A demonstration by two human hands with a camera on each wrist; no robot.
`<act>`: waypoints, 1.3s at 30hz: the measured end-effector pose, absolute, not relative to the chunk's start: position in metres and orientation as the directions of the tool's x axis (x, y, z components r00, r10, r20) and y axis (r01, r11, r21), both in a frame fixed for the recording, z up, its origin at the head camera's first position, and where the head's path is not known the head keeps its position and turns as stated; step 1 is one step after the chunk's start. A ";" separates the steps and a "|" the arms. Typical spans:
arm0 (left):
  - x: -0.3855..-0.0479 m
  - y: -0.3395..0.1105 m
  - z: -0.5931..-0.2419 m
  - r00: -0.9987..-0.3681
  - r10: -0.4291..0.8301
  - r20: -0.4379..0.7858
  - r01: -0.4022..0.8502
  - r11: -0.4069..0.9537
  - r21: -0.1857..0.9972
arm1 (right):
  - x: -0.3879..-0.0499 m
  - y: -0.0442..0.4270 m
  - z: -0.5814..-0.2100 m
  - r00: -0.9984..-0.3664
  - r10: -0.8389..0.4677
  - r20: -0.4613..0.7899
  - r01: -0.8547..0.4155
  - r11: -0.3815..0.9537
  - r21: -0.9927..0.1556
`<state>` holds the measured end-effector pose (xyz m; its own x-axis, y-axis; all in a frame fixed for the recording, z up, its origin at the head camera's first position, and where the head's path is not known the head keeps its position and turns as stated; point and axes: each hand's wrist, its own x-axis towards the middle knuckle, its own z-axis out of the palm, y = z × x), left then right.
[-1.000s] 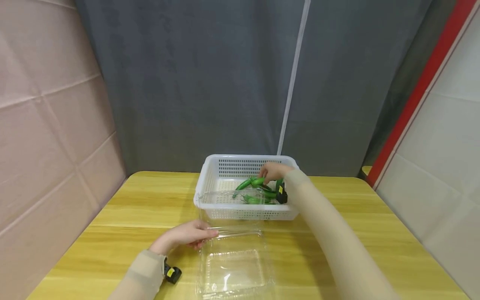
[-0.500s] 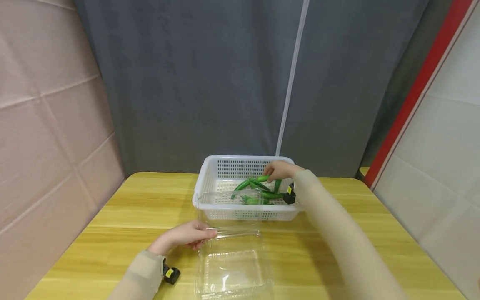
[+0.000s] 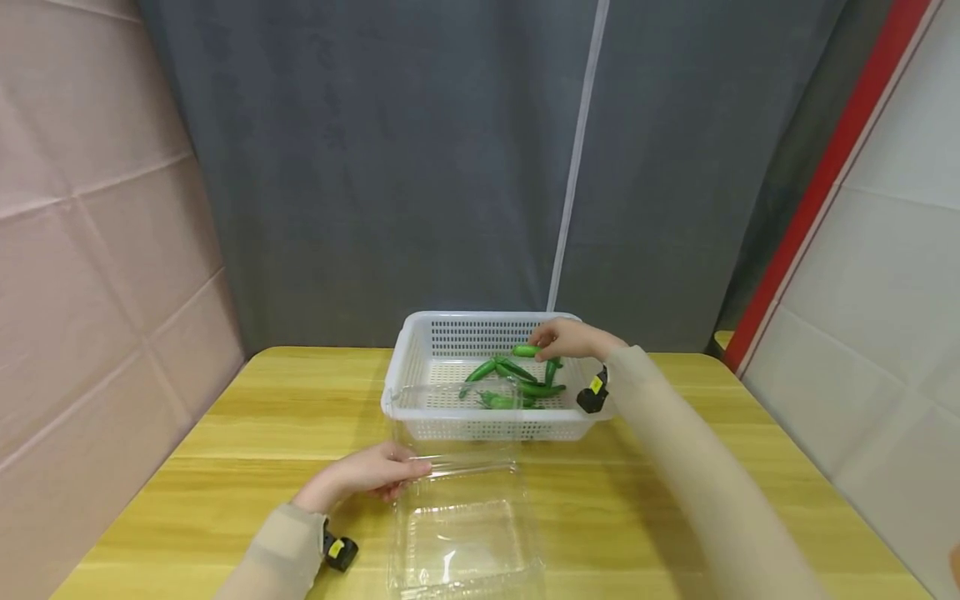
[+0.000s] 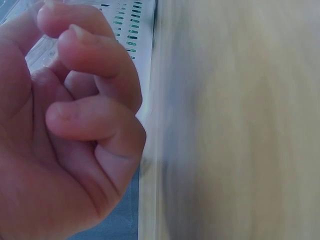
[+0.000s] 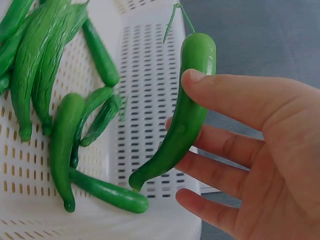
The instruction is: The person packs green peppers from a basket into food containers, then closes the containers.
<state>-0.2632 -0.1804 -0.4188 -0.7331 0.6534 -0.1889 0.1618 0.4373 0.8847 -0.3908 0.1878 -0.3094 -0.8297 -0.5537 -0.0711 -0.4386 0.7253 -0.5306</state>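
Observation:
The right hand pinches a green pepper over the right part of a white perforated basket. In the right wrist view this pepper hangs curved between the thumb and fingers of the hand. Several other green peppers lie in the basket. The left hand pinches the left side of an open clear plastic box near its fold, the raised lid overlapping the basket's front. In the left wrist view the hand's lower fingers are curled, and clear plastic shows behind them.
Wood-patterned table lies beneath everything. A dark grey curtain hangs behind it, with a pale pink cloth wall at the left and a white wall with a red edge at the right.
The right hand has moved a little right within the basket area, lifting its pepper clear of the others. The left hand still holds the plastic box in about the same place.

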 end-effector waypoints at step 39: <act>-0.266 -0.185 -0.422 -0.733 0.652 -0.192 0.161 0.441 0.883 | -0.290 0.187 -0.295 -0.850 -0.358 0.387 -0.518 0.432 -0.738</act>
<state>-0.2664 -0.1845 -0.4219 -0.7331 0.6524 -0.1920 0.1613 0.4412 0.8828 -0.2902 0.1872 -0.2950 -0.8496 -0.3585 0.3868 -0.5183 0.4320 -0.7381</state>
